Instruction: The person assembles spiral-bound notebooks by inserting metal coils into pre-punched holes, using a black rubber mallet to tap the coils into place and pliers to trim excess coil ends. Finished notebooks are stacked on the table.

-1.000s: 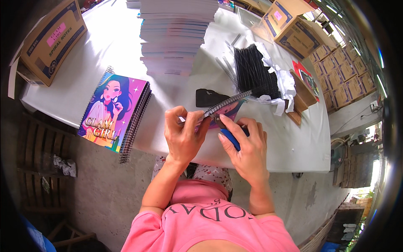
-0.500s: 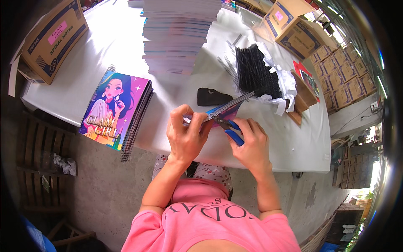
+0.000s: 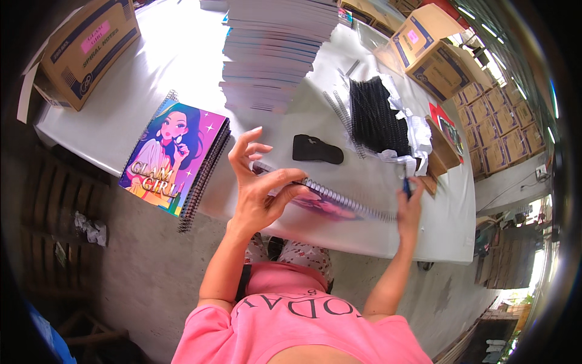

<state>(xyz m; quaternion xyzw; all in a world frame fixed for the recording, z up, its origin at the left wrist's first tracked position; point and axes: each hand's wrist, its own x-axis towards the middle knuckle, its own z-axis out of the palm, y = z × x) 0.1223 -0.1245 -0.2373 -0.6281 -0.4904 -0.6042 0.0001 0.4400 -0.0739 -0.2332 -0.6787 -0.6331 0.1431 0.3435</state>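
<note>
Now left hand point(image 3: 257, 188) gripping spiral notebook point(image 3: 330, 203), right hand point(image 3: 411, 203) at its end

Notebook stack point(image 3: 276, 48) back-centre on table point(image 3: 139, 73); finished notebooks point(image 3: 173, 159) left; coil pile point(image 3: 377, 115) right; carton point(image 3: 85, 48) far left.

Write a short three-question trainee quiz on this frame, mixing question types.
1. True or false: the left hand grips one end of the spiral notebook.
2. What lies on the table just beyond that notebook? A) black pouch B) scissors C) mug
3. Fill in: the right hand holds a small ____ tool at the notebook's far end.

Key: 1 true; 2 A; 3 blue
</note>
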